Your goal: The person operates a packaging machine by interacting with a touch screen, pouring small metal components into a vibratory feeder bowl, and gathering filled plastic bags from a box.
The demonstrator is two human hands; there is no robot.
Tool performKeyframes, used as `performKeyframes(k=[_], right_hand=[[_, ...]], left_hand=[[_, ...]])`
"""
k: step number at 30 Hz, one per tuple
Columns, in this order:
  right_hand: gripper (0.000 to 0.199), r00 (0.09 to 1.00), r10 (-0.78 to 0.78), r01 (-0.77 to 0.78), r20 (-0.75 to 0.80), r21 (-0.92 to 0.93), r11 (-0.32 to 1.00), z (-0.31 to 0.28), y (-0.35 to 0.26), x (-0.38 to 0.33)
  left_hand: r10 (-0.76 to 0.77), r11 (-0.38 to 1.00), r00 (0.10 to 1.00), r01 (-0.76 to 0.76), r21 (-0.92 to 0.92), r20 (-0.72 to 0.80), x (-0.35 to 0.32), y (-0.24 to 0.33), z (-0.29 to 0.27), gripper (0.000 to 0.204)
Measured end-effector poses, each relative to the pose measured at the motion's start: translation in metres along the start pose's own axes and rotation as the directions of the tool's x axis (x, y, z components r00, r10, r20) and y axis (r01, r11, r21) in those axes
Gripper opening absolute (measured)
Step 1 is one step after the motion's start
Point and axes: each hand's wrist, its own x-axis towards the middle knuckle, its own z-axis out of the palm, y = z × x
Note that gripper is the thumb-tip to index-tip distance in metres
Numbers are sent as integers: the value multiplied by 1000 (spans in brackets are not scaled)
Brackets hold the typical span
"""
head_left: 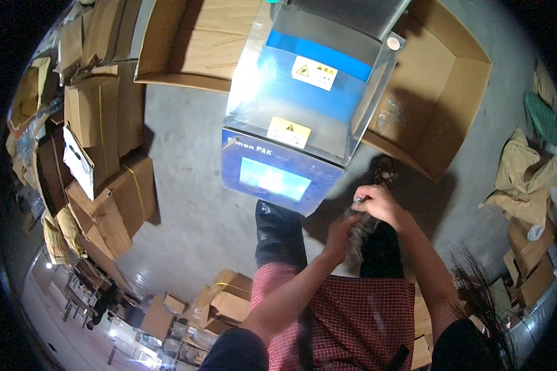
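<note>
Over my lap, my left hand (339,237) is closed on a crumpled, see-through plastic bag (356,242), which hangs down between my arms. My right hand (382,205) is just above and to the right of it, thumb and fingers pinched together. A small, shiny bluish bit shows at those fingertips; its kind is too small to make out. In front of me stands a metal and blue packing machine (291,133) with a lit screen (275,179) and yellow warning labels. My hands are to the right of its lower corner, apart from it.
An open cardboard box (442,93) on the machine's right holds some clear plastic pieces. Another open box (210,37) is behind it on the left. Stacked cartons (108,111) line the left side; brown paper sacks (520,164) lie at the right. A red checked cloth (359,321) covers my lap.
</note>
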Motion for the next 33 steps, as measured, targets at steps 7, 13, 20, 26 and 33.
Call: performKeyframes(k=[7,13,20,26,33], right_hand=[[20,996,-90,90,11,-52,995,-32,-86,-35],[34,587,-794,502,-158,840,205,-38,-163,-71],[28,539,-801,176,-260,965,-195,-40,-257,-118],[30,360,-899,-92,249,969,231,-81,-275,-100],[28,201,-932,-25,301,953,302,-86,-252,-99]], left_hand=[[45,984,979,-78,161,200,-6,-4,-8,38],[119,989,952,-89,-115,282,-14,-4,-5,29],[337,882,822,-447,152,460,5,-13,-26,19],[341,902,852,-416,117,397,8,-18,-22,16],[60,997,942,-70,20,330,-1,-2,-13,25]])
